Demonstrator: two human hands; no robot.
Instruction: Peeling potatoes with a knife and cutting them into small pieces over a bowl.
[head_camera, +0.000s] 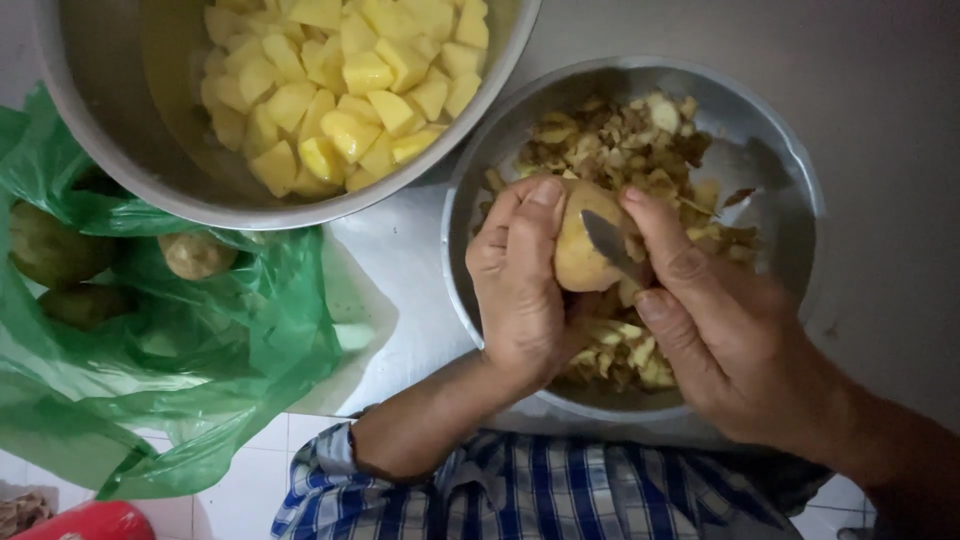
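Note:
My left hand (520, 285) grips a partly peeled potato (580, 262) over a round metal bowl (780, 190) that is filled with brown and yellow peelings (620, 150). A small knife (610, 245) is in my right hand (715, 335), its blade lying flat against the potato's skin with my thumb resting on top. Both hands hover just above the peelings.
A larger metal pot (110, 130) at the top left holds several yellow potato cubes (350, 80) in water. A green plastic bag (200, 340) on the left contains unpeeled potatoes (195, 255). A checked blue shirt (540, 490) shows at the bottom. Something red (90, 522) lies bottom left.

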